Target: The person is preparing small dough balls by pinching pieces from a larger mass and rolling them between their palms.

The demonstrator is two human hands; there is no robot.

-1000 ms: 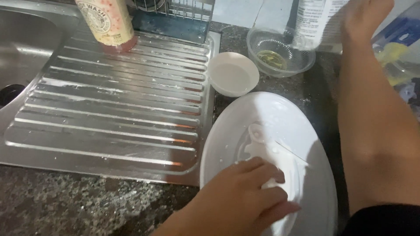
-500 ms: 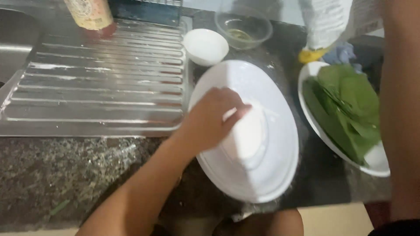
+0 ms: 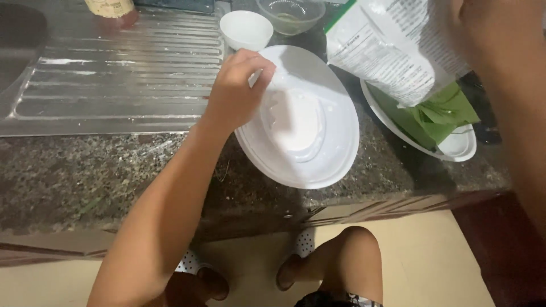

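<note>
A white oval plate (image 3: 333,153) lies on the dark granite counter and holds a smear of white batter or flour (image 3: 296,122). My left hand (image 3: 238,85) rests on the plate's upper left part with fingers curled into the white mass. My right hand (image 3: 489,31) is at the top right, gripping a white printed bag with a green edge (image 3: 392,48), held tilted above the counter. Under the bag sits a second white oval plate (image 3: 458,145) carrying folded green leaves (image 3: 435,116).
A ribbed steel drainboard (image 3: 114,74) runs along the left, with a sink basin (image 3: 17,40) at its far left. A small white bowl (image 3: 245,28), a clear glass bowl (image 3: 290,14) and a bottle (image 3: 111,10) stand at the back. My legs and feet show below the counter edge.
The view has tilted down and back. My left hand slid from the plate's near side to its upper left. The bag has come lower and over the plate of leaves.
</note>
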